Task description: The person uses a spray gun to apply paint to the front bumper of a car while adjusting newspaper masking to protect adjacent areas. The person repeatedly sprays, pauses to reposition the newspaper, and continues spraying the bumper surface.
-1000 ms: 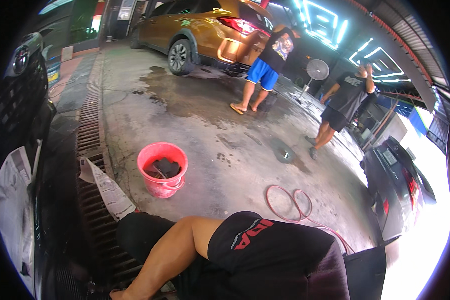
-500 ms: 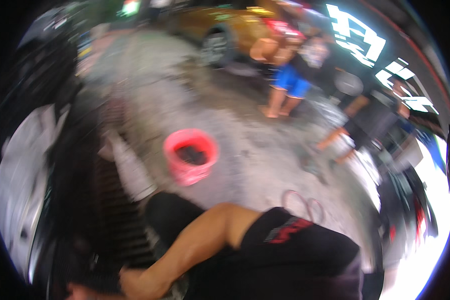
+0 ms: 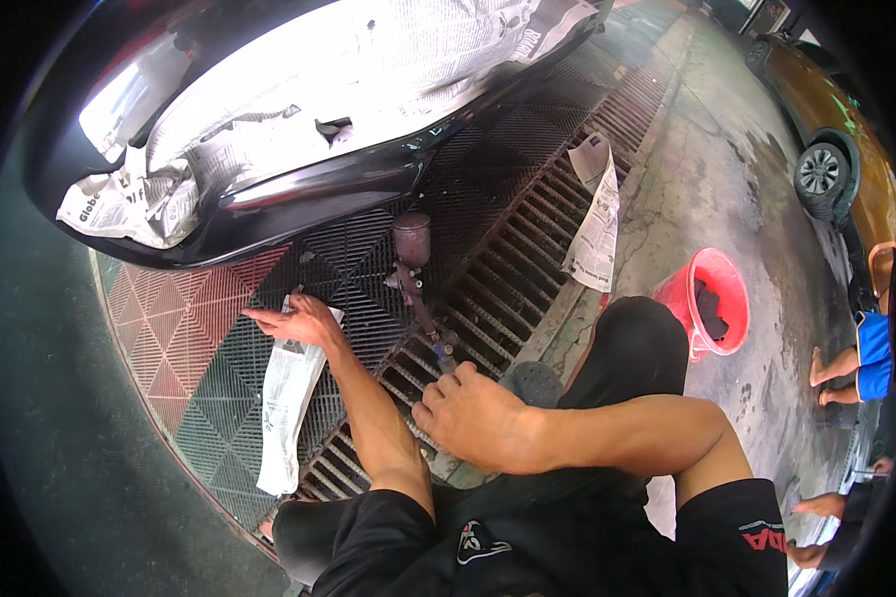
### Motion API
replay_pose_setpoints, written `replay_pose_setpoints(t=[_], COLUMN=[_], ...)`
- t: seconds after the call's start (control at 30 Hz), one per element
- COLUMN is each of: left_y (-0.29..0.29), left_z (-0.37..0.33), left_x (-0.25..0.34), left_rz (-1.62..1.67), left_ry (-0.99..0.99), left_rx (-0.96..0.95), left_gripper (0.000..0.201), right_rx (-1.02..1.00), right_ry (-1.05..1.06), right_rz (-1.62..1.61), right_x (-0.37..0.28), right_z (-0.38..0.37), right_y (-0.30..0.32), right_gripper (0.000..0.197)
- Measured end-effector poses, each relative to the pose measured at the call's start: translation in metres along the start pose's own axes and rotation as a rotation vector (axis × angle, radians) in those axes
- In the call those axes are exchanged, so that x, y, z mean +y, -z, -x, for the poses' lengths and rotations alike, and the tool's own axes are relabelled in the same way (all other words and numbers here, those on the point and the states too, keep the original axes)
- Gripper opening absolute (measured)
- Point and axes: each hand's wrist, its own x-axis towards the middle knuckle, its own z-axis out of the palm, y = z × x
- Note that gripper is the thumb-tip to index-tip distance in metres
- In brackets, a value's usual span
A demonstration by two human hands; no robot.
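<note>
My left hand (image 3: pixel 304 321) lies across the upper part of a folded newspaper strip (image 3: pixel 287 418), its fingers stretched out to the left. Beyond my right hand (image 3: pixel 473 420) is a spray gun (image 3: pixel 410 284) with a grey cup; its lower fitting comes close to my fingers. Those fingers are curled, and whatever may be inside them is hidden. Ahead of me a glossy black car panel (image 3: pixel 338 194) is partly covered with newspaper sheets (image 3: pixel 299 109).
Slatted floor tiles (image 3: pixel 204 358) and a metal drain grate (image 3: pixel 508 279) lie below. Another newspaper piece (image 3: pixel 595 224) rests by the grate. A pink bucket (image 3: pixel 675 294) holding dark pieces stands right of my knee. Farther right are an orange car (image 3: pixel 851 149) and other people's limbs (image 3: pixel 836 373).
My view has swung left and steadied from a blur. The black panel, spray gun and newspaper strip have come into sight, and the bucket now appears farther right.
</note>
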Motion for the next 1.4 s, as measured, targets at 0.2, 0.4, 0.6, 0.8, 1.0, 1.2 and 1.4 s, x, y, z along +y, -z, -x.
replay_pose_setpoints(t=[0.2,0.4,0.6,0.8,1.0,1.2,1.4], left_y=[-0.015,-0.008,0.010,0.023,0.034,0.051,0.061], left_z=[0.006,0.010,0.006,-0.001,-0.003,0.010,0.015], left_x=[-0.021,-0.012,0.005,0.008,0.002,0.017,0.074], left_rz=[0.084,0.042,0.038,0.051,0.142,0.039,0.328], left_ry=[-0.040,-0.143,-0.052,-0.063,-0.040,-0.280,-0.608], left_rx=[0.063,0.086,0.008,0.003,-0.054,-0.054,-0.028], left_gripper=[0.097,0.079,0.069,0.063,0.058,0.051,0.051], right_rx=[-0.026,-0.001,0.165,0.232,0.357,0.615,1.096], right_ry=[-0.011,-0.060,-0.096,-0.089,-0.056,-0.166,-0.549], right_rz=[0.032,-0.003,-0.031,-0.103,-0.280,-0.652,-0.944], right_x=[0.001,0.002,0.020,0.032,0.071,0.199,0.304], right_z=[-0.009,-0.011,-0.003,0.015,0.062,0.084,0.052], right_y=[-0.007,0.004,0.027,0.055,0.072,0.039,0.002], right_gripper=[0.039,0.041,0.047,0.045,0.049,0.043,0.049])
